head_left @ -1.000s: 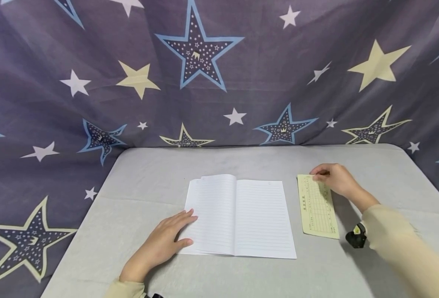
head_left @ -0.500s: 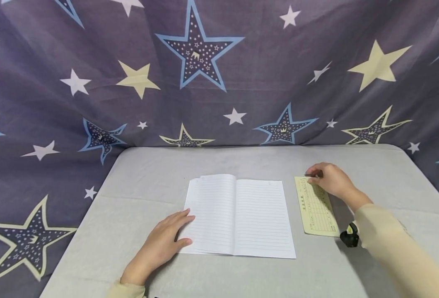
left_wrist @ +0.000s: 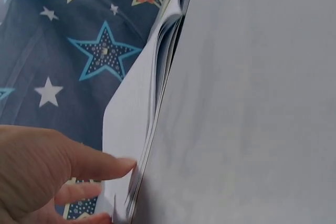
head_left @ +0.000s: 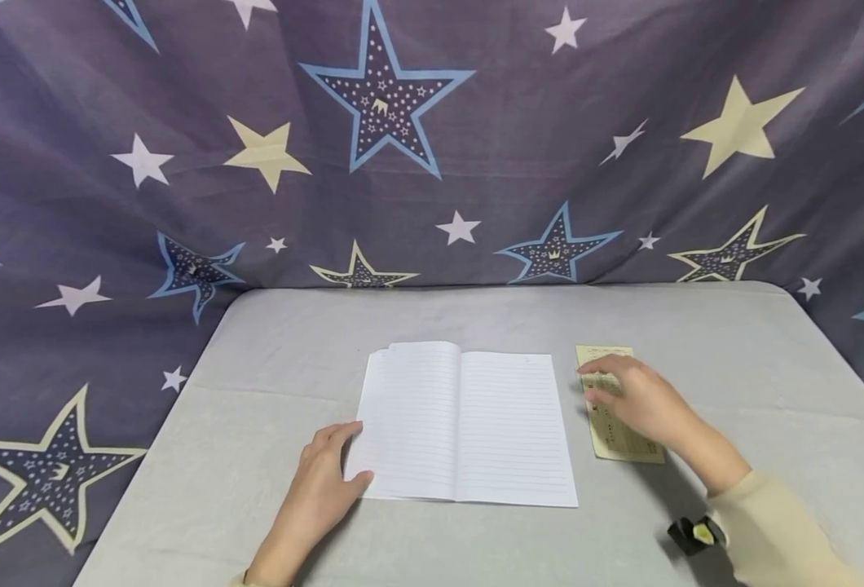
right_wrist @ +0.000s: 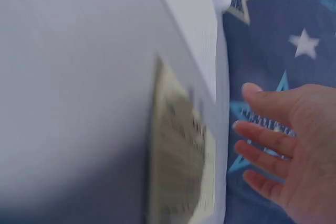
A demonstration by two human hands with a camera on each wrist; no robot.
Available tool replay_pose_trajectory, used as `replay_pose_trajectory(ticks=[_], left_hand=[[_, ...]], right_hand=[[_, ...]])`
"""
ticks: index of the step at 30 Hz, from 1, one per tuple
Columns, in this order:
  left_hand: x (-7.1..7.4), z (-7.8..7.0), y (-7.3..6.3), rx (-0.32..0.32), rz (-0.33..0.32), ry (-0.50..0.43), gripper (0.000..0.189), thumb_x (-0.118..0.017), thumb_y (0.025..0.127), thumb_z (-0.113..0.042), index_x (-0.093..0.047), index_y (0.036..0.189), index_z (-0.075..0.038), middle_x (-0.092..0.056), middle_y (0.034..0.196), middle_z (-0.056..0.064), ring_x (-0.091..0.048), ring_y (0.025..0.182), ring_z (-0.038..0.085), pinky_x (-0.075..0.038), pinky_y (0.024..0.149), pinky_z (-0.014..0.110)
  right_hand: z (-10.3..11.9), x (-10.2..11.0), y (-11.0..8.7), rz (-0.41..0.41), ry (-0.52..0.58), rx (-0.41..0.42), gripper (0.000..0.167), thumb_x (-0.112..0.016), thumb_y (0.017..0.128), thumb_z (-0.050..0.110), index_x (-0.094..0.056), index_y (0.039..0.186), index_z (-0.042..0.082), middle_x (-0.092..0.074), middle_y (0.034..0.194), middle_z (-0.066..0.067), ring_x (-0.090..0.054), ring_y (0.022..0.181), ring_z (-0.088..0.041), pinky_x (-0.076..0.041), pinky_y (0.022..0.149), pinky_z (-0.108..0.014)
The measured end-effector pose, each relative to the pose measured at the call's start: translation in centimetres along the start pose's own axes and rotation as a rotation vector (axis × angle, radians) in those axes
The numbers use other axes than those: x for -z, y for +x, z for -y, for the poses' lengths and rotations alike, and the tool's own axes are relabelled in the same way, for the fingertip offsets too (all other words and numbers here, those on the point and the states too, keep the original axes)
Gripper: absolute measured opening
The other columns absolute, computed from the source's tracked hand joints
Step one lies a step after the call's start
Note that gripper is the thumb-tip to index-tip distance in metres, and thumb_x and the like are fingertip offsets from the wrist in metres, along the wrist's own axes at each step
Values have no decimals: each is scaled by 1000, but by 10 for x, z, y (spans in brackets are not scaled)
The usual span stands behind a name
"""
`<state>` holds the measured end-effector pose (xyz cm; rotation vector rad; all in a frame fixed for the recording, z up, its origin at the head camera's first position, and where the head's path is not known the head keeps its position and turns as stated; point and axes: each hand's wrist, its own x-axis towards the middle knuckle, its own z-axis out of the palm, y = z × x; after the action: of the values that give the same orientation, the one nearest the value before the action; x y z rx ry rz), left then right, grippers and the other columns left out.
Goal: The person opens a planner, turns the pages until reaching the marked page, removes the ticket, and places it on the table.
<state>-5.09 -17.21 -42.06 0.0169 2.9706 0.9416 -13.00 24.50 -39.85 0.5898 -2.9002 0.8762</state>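
An open lined notebook (head_left: pixel 514 432) lies flat with blank pages showing. My left hand (head_left: pixel 319 479) rests at its left edge, fingers spread; in the left wrist view the thumb (left_wrist: pixel 107 165) touches the page edge near the lower corner. To the right of the notebook lies a yellow printed form pad (head_left: pixel 619 442), flat and apart from it. Above this pad hovers my right hand (head_left: pixel 643 401), partly covering it in the head view. The right wrist view shows the right fingers (right_wrist: pixel 268 163) loosely spread, holding nothing, with the pad (right_wrist: pixel 178 156) blurred below.
A light grey cloth covers the table (head_left: pixel 476 550). Behind it and along the sides hangs a dark curtain (head_left: pixel 498 163) printed with stars. A black wrist device (head_left: pixel 692 536) sits under the right sleeve (head_left: pixel 769 530).
My right hand has released the yellow pad's top edge and moved down and left over it. The pad has shifted slightly left. My left hand has slid back to the notebook's left edge.
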Motion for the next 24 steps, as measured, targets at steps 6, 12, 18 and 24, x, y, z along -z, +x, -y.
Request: replay_pose_trajectory(ticks=[6,12,18,24], left_hand=[[-7,-10,-9,79,-52,-40,62,-77,80,-4,-52,136,7,-46,135,33,-47,122,52,-41,100,63],[-12,-15,-13,115,-86,-6,63,-77,81,-9,-51,135,9,-48,130,33,-49,117,51,-43,96,62],[-13,-16,-10,141,-62,26,76,-81,82,-29,-48,139,8,-46,133,30,-46,119,46,-48,86,59],[-14,-19,-6,157,-57,60,82,-85,78,-28,-45,139,11,-44,131,32,-45,117,47,-50,78,57]], right_hand=[[31,-26,-30,-54,-130,163,44,-86,74,13,-69,113,2,-68,115,-16,-62,108,-37,-48,95,-56],[51,-40,-56,0,-151,224,56,-88,70,24,-68,120,7,-63,128,-13,-58,118,-34,-46,99,-54],[56,-45,-68,96,-139,147,64,-89,69,30,-66,126,8,-56,139,-13,-52,127,-35,-42,103,-54],[55,-49,-71,115,-146,112,66,-89,69,28,-65,127,6,-53,144,-14,-50,130,-36,-41,104,-54]])
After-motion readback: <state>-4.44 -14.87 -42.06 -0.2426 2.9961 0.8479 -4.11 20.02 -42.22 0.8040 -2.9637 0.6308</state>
